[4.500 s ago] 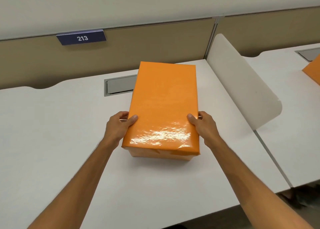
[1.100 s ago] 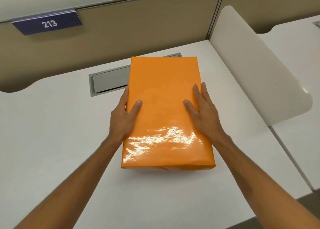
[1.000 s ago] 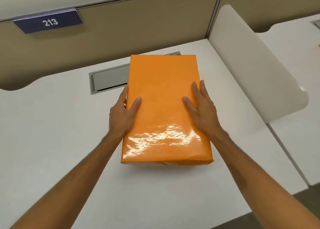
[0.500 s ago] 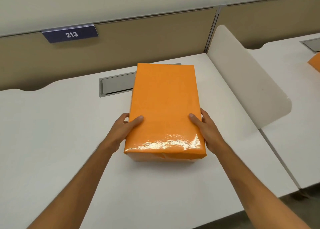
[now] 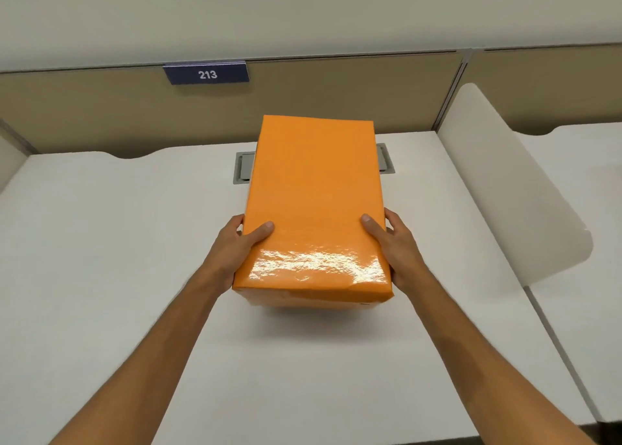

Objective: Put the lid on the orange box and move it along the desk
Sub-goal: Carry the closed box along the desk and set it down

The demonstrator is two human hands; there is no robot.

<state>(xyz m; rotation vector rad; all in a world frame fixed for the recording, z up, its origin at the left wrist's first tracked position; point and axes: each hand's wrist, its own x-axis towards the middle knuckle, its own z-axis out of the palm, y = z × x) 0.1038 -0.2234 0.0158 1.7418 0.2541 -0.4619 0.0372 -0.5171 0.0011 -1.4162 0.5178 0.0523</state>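
Note:
The orange box (image 5: 313, 205) with its glossy lid on top is held over the middle of the white desk (image 5: 101, 276). A shadow lies on the desk under its near end, so that end looks raised off the surface. My left hand (image 5: 239, 246) grips its near left side with the thumb on the lid. My right hand (image 5: 393, 246) grips the near right side the same way. The fingers of both hands are hidden behind the box's sides.
A grey cable hatch (image 5: 244, 168) sits in the desk behind the box, partly covered by it. A white curved divider (image 5: 511, 195) stands on the right. The tan back panel carries a blue sign 213 (image 5: 207, 73).
My hands slid from flat on the lid back to the near sides and gripped the box. The box now sits over the centre of the hatch, its near end off the desk.

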